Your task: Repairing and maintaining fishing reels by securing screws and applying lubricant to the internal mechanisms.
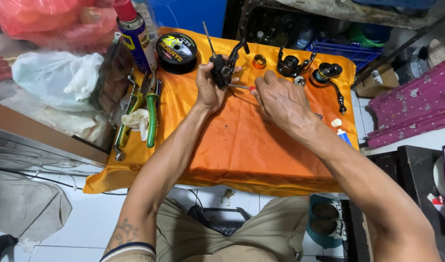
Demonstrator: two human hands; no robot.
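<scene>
Left hand (210, 85) grips black reel body (222, 68); right hand (280, 99) pinches red-handled screwdriver (242, 88).

- You are working in bright, even light; the orange cloth (242, 140) reads vivid and saturated with no dim patches.
- Light comes mostly from above: your left hand (211, 82) and right hand (280, 99) throw only short, soft shadows onto the cloth.
- Mild glare sits on the white floor tiles (81, 228) and on the clear plastic bag (57, 77).
- Focus is sharp at the centre; your forearms near the bottom edge look stretched by the wide lens.
- The corners bend outward, and the dark shelf (329, 29) behind stays shadowed.
</scene>
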